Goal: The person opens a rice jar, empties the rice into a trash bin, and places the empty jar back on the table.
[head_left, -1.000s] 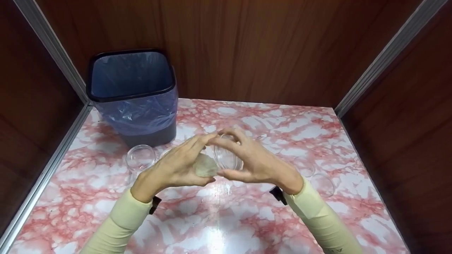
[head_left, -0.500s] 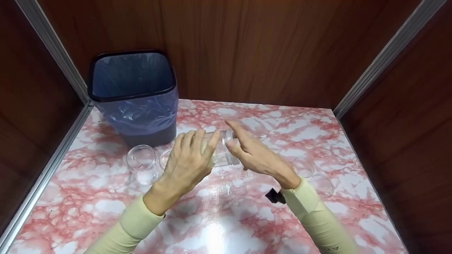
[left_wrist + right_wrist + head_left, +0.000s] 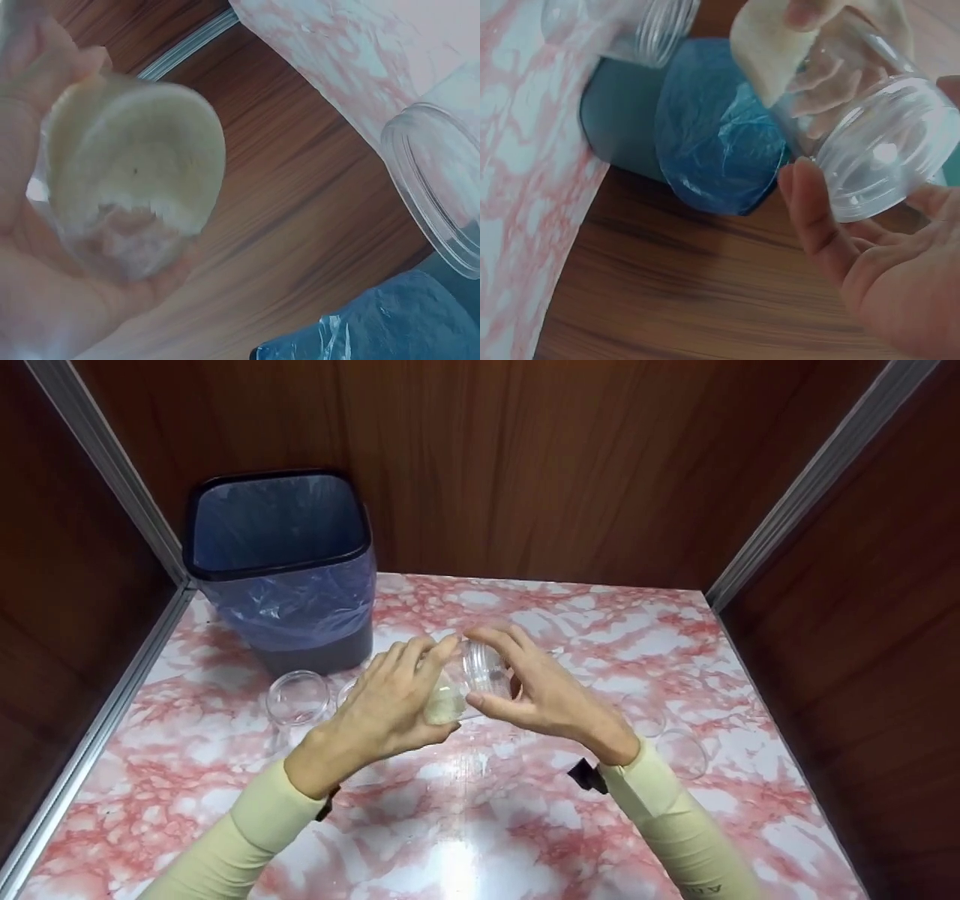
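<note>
Both hands are at one clear plastic jar [image 3: 454,675], held tilted above the table. My left hand [image 3: 382,701] grips its body around a pale, paper-like patch [image 3: 135,169] with a ragged edge. At the other end is a clear ribbed lid [image 3: 885,157], and my right hand [image 3: 547,686] holds it between curled fingers and thumb. In the right wrist view, a fingertip touches the lid's side. The lid sits against the jar; whether it is loose cannot be told.
A bin [image 3: 277,577] lined with a bluish bag stands at the back left. Before it stands a clear open jar [image 3: 298,697], and another clear rim [image 3: 346,690] is partly hidden by my left hand. Clear round pieces [image 3: 682,754] lie on the right. Wooden walls [image 3: 525,472] surround the table.
Half a second ago my right fingers were straighter beside the lid; now they curl round it again. My left hand has turned with the jar, and the pale patch shows more.
</note>
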Available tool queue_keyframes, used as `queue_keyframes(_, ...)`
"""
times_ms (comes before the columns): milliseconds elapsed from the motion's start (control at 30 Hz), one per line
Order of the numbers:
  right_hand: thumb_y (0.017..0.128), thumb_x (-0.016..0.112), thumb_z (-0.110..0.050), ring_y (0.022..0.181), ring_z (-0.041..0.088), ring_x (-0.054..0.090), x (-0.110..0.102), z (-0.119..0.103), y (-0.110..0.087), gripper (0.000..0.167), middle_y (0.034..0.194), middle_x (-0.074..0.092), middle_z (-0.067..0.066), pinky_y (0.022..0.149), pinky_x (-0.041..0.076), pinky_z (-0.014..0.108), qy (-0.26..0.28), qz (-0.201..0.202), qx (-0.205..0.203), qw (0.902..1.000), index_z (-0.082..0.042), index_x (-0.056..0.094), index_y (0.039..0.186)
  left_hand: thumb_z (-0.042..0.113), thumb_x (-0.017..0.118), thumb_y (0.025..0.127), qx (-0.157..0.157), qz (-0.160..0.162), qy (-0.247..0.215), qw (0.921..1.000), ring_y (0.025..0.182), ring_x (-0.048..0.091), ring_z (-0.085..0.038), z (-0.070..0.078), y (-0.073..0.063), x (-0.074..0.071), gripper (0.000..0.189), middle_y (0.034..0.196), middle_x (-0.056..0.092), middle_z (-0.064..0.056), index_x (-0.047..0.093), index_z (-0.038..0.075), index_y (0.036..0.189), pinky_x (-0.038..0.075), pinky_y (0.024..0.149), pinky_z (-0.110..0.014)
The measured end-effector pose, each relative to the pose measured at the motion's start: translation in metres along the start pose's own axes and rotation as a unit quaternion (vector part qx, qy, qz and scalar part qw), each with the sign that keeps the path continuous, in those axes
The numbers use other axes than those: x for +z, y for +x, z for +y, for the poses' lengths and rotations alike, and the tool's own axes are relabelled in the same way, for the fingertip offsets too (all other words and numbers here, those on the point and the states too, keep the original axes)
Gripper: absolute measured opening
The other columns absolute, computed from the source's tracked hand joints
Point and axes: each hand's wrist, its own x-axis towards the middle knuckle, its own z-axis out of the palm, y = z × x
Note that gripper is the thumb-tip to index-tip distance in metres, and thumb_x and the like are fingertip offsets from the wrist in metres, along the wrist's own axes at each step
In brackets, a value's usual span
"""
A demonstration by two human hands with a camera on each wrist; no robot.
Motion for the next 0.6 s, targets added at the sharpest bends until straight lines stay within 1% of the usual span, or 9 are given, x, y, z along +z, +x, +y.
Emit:
queue_keyframes(33,0.089,0.068,-0.040,0.080,0.016,0.054,0.000,0.001,0.000,0.067,0.141,0.044,0.002,0.060,0.051,0.026,-0.005,0.003,-0.020,0.9998,-0.022,0.040,0.147,0.044,0.080,0.068,0.002,-0.012,-0.014,0.9998,0.089,0.059,-0.027,-0.002,0.001,-0.002,0.091,0.110,0.058,-0.013,0.039,0.010,0.142,0.053,0.072,-0.040)
queue_keyframes(100,0.087,0.071,-0.038,0.086,0.015,0.053,0.000,0.002,-0.001,0.068,0.141,0.044,0.005,0.064,0.050,0.025,-0.013,0.010,-0.063,0.9979,-0.020,0.043,0.146,0.044,0.080,0.068,0.006,-0.043,-0.047,0.9980,0.088,0.058,-0.024,-0.006,0.003,-0.007,0.093,0.110,0.057,-0.010,0.037,0.011,0.144,0.054,0.074,-0.039)
queue_keyframes(167,0.085,0.074,-0.036,0.100,0.016,0.054,0.001,0.004,-0.001,0.068,0.141,0.043,0.009,0.074,0.051,0.026,-0.021,0.017,-0.108,0.9938,-0.018,0.045,0.144,0.046,0.080,0.069,0.011,-0.077,-0.078,0.9939,0.090,0.057,-0.021,-0.010,0.004,-0.013,0.095,0.112,0.056,-0.008,0.036,0.013,0.146,0.054,0.078,-0.038)
queue_keyframes(300,0.082,0.078,-0.031,0.126,0.026,0.049,0.004,0.002,-0.001,0.067,0.143,0.041,0.018,0.097,0.050,0.037,-0.019,0.024,-0.187,0.9818,-0.012,0.049,0.139,0.048,0.081,0.069,0.024,-0.133,-0.138,0.9813,0.095,0.058,-0.018,-0.018,0.004,-0.023,0.098,0.116,0.056,-0.004,0.033,0.017,0.149,0.054,0.084,-0.036)
queue_keyframes(367,0.081,0.079,-0.029,0.130,0.030,0.046,0.004,-0.001,-0.001,0.065,0.143,0.040,0.020,0.103,0.047,0.042,-0.017,0.023,-0.214,0.9764,-0.012,0.050,0.136,0.048,0.082,0.069,0.029,-0.152,-0.165,0.9740,0.099,0.058,-0.017,-0.020,0.004,-0.026,0.099,0.118,0.057,-0.003,0.031,0.019,0.150,0.054,0.085,-0.035)
queue_keyframes(433,0.080,0.080,-0.026,0.131,0.032,0.046,0.004,-0.004,-0.003,0.063,0.143,0.039,0.022,0.103,0.048,0.042,-0.013,0.020,-0.232,0.9725,-0.012,0.051,0.134,0.046,0.083,0.069,0.029,-0.165,-0.194,0.9664,0.104,0.059,-0.016,-0.021,0.003,-0.029,0.100,0.119,0.057,-0.002,0.030,0.021,0.150,0.053,0.085,-0.034)
queue_keyframes(500,0.079,0.081,-0.024,0.132,0.033,0.045,0.003,-0.006,-0.004,0.063,0.144,0.038,0.023,0.104,0.048,0.043,-0.012,0.021,-0.240,0.9705,-0.013,0.051,0.133,0.044,0.084,0.069,0.030,-0.170,-0.214,0.9615,0.110,0.059,-0.015,-0.022,0.002,-0.030,0.100,0.121,0.058,-0.002,0.030,0.022,0.150,0.053,0.087,-0.033)
queue_keyframes(533,0.079,0.082,-0.024,0.131,0.034,0.045,0.003,-0.006,-0.005,0.063,0.144,0.038,0.023,0.104,0.047,0.043,-0.010,0.022,-0.240,0.9705,-0.013,0.051,0.133,0.043,0.085,0.069,0.029,-0.171,-0.220,0.9600,0.111,0.058,-0.014,-0.022,0.002,-0.030,0.101,0.122,0.058,-0.001,0.030,0.021,0.150,0.053,0.088,-0.033)
queue_keyframes(600,0.079,0.082,-0.024,0.132,0.034,0.045,0.001,-0.006,-0.006,0.063,0.144,0.038,0.023,0.104,0.047,0.044,-0.002,0.026,-0.231,0.9726,-0.013,0.050,0.133,0.043,0.085,0.068,0.030,-0.164,-0.225,0.9600,0.113,0.058,-0.014,-0.023,0.002,-0.030,0.100,0.123,0.058,-0.001,0.031,0.020,0.150,0.053,0.090,-0.034)
